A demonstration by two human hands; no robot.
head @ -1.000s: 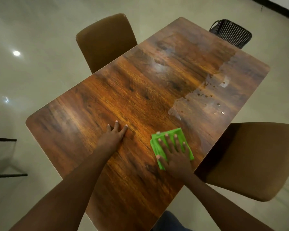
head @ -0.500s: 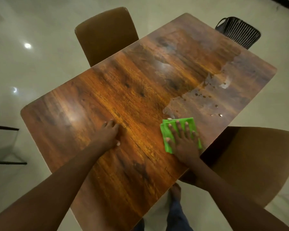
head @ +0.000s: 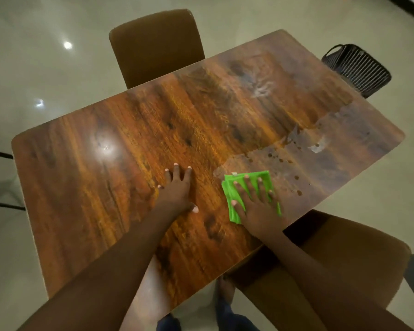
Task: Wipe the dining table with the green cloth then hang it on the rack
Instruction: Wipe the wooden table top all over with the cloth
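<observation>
Mid-wipe here: right hand [head: 256, 206] has its fingers spread flat on the green cloth [head: 234, 187] near the tabletop's [head: 129, 163] right edge, left hand [head: 177, 189] splayed beside it, so probably push farther right into that dull, spotted patch [head: 320, 158].

Dim, warm light; a ceiling lamp glares off my table [head: 105, 146] left of centre, spots on the floor [head: 67, 45] upper left, edges bowed.
</observation>
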